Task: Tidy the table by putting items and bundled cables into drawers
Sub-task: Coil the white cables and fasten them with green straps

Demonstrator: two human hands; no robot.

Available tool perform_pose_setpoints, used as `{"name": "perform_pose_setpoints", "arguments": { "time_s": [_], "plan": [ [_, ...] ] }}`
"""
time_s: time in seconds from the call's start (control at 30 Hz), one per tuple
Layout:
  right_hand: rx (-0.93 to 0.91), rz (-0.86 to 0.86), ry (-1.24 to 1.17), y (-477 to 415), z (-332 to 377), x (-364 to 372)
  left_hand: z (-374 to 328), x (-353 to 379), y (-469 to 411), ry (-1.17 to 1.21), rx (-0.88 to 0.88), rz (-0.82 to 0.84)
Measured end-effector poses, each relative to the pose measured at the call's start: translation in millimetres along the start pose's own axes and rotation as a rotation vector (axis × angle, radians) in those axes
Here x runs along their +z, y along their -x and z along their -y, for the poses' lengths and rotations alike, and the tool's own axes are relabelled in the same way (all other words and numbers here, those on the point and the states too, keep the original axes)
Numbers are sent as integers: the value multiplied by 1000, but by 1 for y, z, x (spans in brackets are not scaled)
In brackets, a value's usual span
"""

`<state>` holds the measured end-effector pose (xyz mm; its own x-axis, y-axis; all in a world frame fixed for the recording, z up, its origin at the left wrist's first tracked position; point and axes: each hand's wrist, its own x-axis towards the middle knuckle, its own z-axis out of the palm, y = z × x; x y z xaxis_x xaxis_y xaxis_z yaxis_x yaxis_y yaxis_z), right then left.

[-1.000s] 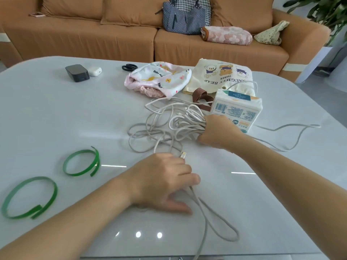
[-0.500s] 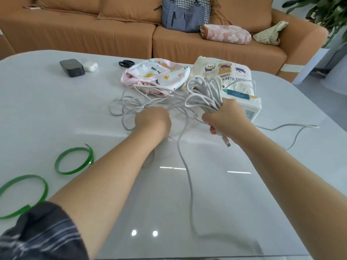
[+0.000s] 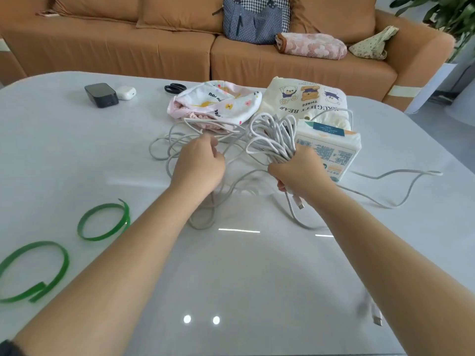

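**Both hands in the white cable at mid-table**

At the near left of the table lie two green straps, open loops flat on the glass. Farther back sit a black box and a white earbud case, touching. The left hand is curled into the loose strands of the white cable; its fingers are hidden, so whether it grips them cannot be told. The right hand is closed around a bunch of cable loops that stand up from its fist, a plug end hanging below. A tissue pack sits just behind that hand, and one strand trails away to the right.
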<state>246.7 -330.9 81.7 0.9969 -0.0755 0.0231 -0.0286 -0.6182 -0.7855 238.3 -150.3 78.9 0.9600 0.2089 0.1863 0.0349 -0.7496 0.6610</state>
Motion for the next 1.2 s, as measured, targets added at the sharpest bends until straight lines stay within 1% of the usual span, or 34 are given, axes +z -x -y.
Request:
{"name": "perform_pose_setpoints", "arguments": {
  "time_s": [0.1,0.17,0.23,0.3,0.33,0.47,0.6,0.67,0.73,0.87,0.93,1.0,1.07,1.13,1.2],
  "plan": [
    [-33,-48,30,1,-1,14,12,-4,13,-73,139,-76],
    [-60,-73,65,2,-2,25,21,-13,22,-208,174,-125],
    [-80,-96,84,2,2,33,29,-24,28,-410,127,-121],
    [-100,-119,112,-1,6,40,36,-33,31,-599,12,-92],
    [-111,-127,124,-4,9,45,39,-37,32,-647,-40,-83],
    [-117,-129,159,-11,14,58,43,-48,34,-651,-160,-29],
    [-126,-146,186,-13,14,60,45,-50,40,-731,-197,69],
    [-137,-142,175,-12,13,59,43,-45,44,-718,-202,116],
    [-152,-139,174,-10,13,58,41,-38,49,-676,-191,120],
    [-177,-139,155,-6,12,56,39,-25,52,-582,-106,-6],
    [-175,-139,130,-5,10,54,36,-21,47,-451,-80,-42],
    [-169,-135,98,-5,9,52,32,-17,42,-258,-48,-16],
    [-155,-134,68,-5,7,50,31,-17,37,-80,29,-10],
    [-140,-136,49,-5,4,48,36,-23,31,-17,135,-89],
    [-134,-136,42,-6,2,47,47,-33,24,-69,168,-168]
  ]
}}
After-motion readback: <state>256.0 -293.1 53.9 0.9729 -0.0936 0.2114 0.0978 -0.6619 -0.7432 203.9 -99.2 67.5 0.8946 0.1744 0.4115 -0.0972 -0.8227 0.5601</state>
